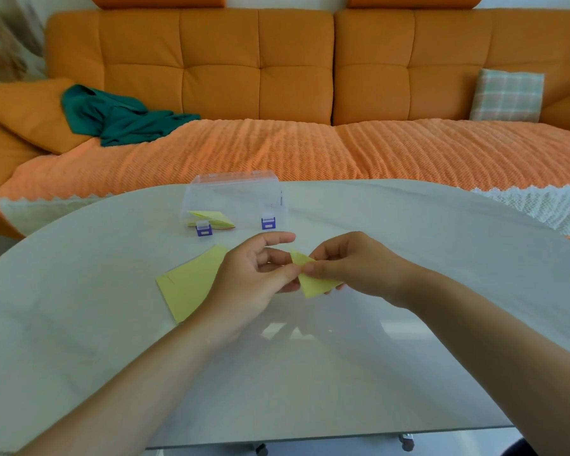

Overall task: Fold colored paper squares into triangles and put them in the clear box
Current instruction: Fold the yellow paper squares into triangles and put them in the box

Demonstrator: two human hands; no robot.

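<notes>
A small yellow folded paper triangle [313,280] is held just above the table between both hands. My left hand [254,281] pinches its left edge with thumb and fingertips, index finger stretched out above. My right hand [352,264] pinches its right part with thumb and forefinger. A flat yellow paper square [186,284] lies on the table to the left, partly under my left hand. Behind them stands the clear box [234,200] with purple latches; folded yellow triangles [211,218] lie in its left part.
The pale table [408,258] has a curved far edge. Beyond it stands an orange sofa [277,77] with an orange throw, a green cloth [119,116] at left and a checked cushion [507,95] at right.
</notes>
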